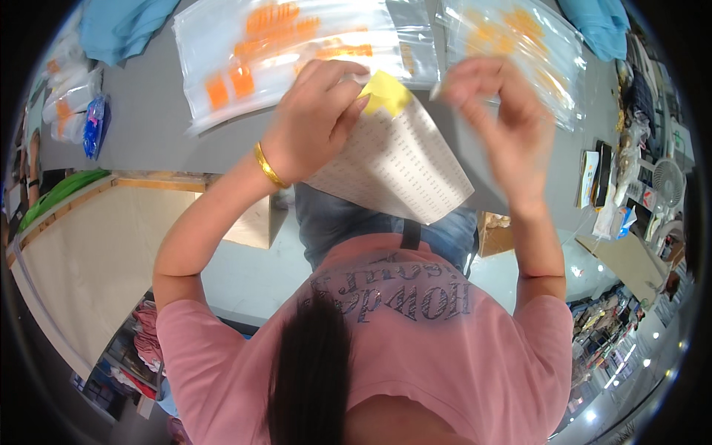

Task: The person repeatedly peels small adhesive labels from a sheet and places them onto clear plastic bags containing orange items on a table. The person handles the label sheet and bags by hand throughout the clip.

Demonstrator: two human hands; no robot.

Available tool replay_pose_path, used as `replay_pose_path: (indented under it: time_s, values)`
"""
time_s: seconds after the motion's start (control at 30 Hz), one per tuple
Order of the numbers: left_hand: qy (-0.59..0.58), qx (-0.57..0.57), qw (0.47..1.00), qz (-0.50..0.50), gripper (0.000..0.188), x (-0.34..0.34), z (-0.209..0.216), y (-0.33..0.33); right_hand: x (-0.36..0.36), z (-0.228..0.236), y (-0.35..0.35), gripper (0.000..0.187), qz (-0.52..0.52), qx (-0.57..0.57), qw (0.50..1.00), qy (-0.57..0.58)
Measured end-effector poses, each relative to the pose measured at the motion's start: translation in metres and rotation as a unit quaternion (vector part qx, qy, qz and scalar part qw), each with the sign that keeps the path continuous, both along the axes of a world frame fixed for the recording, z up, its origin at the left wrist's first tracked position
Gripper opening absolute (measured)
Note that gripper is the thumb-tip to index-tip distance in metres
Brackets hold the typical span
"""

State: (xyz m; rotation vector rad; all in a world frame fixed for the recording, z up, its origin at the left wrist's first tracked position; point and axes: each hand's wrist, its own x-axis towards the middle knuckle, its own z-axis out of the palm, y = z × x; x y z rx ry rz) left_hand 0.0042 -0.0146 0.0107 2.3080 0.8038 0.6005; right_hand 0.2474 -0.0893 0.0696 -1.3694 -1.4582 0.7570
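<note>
My left hand (315, 119) grips a white sheet of small printed labels (415, 163) between thumb and fingers near its upper corner. That corner of the sheet shows a bare yellow backing patch (386, 93). The sheet hangs tilted over the table's near edge, above my lap. To its right, my right hand (504, 111) is raised and somewhat blurred. Its thumb and forefinger pinch what looks like a small white label (435, 91), apart from the sheet. Beyond my hands lie clear plastic bags with orange print (259, 52), and a second bag pile (519, 44) at the right.
Light blue cloth (122, 30) lies at the far left, and another blue cloth piece (597, 26) at the far right. A blue plastic packet (94, 127) rests on the grey table (148, 141). Dark and white flat items (597, 174) and a fan (667, 182) are at the right.
</note>
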Motion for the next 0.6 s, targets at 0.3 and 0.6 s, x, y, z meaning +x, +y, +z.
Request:
replay_pose_path:
  time_s: [0.3, 0.6]
  values:
    - [0.075, 0.175, 0.980, -0.050, 0.010, -0.007, -0.040, 0.007, -0.007, -0.096, 0.076, 0.017, 0.006, -0.172, 0.984, 0.039]
    - [0.102, 0.176, 0.979, -0.029, 0.012, -0.001, -0.037, 0.006, -0.019, -0.102, 0.075, 0.011, -0.020, -0.063, 0.990, -0.127]
